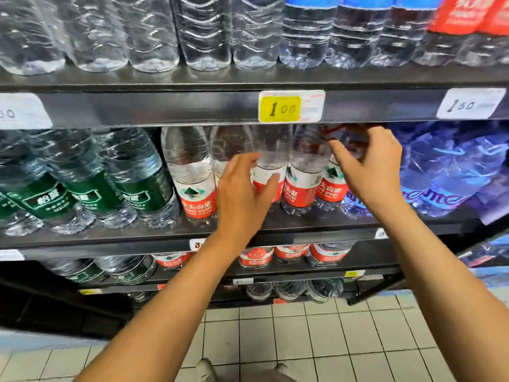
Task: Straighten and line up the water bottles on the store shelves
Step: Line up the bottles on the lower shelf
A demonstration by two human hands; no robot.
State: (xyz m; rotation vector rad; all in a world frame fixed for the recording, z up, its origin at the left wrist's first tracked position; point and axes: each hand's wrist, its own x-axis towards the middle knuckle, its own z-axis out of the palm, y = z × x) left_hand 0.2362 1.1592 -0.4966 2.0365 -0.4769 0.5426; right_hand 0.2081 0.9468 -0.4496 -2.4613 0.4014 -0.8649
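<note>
Red-labelled bottles (298, 172) stand in a short row on the middle shelf (165, 235), between green ones (137, 177) and blue packs (446, 172). Left hand (242, 194) cups one bottle (268, 166), fingers loose around it, likely to nudge it square. Right hand (371, 164) reaches toward the row's right end with fingers curled; whether it grips anything I cannot tell.
</note>
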